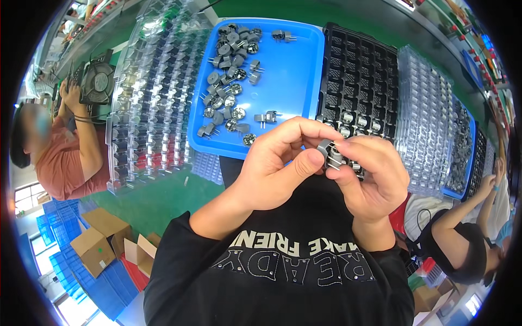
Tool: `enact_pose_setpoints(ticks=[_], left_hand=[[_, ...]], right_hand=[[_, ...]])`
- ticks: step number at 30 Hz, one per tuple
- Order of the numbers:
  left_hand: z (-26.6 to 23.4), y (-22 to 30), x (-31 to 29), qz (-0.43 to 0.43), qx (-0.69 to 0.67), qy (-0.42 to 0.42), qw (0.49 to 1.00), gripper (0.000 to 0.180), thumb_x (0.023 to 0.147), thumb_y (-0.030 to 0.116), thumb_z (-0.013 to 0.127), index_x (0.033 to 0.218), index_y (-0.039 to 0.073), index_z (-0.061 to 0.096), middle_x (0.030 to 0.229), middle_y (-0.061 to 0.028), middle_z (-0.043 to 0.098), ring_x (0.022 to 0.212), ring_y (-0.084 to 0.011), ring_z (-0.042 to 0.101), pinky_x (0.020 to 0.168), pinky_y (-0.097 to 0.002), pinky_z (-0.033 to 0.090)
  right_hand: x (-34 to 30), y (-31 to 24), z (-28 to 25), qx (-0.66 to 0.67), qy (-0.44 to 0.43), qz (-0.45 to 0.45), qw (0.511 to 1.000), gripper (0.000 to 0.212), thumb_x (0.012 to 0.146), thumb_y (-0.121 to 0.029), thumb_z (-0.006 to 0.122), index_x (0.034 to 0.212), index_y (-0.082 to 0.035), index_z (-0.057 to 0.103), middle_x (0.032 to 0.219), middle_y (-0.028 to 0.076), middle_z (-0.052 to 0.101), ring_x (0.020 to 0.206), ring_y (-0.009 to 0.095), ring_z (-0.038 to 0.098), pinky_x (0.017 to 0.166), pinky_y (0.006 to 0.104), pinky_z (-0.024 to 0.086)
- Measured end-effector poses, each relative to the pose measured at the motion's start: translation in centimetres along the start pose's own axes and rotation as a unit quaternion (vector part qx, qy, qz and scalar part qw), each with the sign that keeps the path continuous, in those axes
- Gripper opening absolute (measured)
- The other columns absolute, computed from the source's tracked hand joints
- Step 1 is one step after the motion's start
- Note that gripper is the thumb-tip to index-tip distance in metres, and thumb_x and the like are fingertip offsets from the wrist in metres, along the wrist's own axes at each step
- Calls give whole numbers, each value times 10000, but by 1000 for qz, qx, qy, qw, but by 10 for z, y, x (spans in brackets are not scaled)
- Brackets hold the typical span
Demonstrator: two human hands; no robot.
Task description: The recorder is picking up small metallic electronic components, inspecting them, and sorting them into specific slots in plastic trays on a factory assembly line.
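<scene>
In front of my chest both hands meet at a small grey round part with thin metal pins (333, 156). My left hand (277, 168) pinches its grey side between thumb and index finger. My right hand (372, 176) grips the pin side with thumb and fingertips. Whether this is one part or two pressed together, I cannot tell, as the fingers cover much of it. Just beyond my left hand lies a blue tray (293, 76), with many similar grey parts (232, 60) heaped along its left side. A few lie apart at its right.
A black compartment tray (359, 70) with silvery round pieces in its near pockets stands right of the blue tray. Stacked clear plastic trays (157, 87) lie left, more clear trays (427, 119) right. Co-workers sit at both sides. Cardboard boxes (100, 247) stand at the lower left.
</scene>
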State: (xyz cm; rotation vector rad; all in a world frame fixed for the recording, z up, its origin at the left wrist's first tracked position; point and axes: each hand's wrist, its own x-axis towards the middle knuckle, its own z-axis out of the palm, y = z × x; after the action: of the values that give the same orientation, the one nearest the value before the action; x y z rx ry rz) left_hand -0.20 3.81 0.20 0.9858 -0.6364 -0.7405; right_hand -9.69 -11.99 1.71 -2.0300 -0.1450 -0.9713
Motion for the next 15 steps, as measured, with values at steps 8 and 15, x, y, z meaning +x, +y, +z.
enact_pose_setpoints(ticks=[8, 15], left_hand=[[0, -3, 1, 2, 31, 12, 999, 302, 1015, 148, 641, 1259, -27, 608, 1152, -60, 646, 961, -92, 595, 842, -254, 501], [0, -10, -3, -34, 29, 22, 999, 428, 1002, 292, 669, 1239, -58, 599, 1171, -123, 669, 1100, -173, 628, 949, -311, 497]], right_hand=[[-5, 3, -5, -18, -25, 28, 999, 335, 800, -221, 863, 993, 20, 733, 892, 134, 722, 816, 240, 684, 734, 323, 539], [-9, 3, -7, -21, -37, 62, 997, 327, 798, -220, 860, 977, 27, 741, 899, 135, 727, 811, 248, 687, 719, 325, 540]])
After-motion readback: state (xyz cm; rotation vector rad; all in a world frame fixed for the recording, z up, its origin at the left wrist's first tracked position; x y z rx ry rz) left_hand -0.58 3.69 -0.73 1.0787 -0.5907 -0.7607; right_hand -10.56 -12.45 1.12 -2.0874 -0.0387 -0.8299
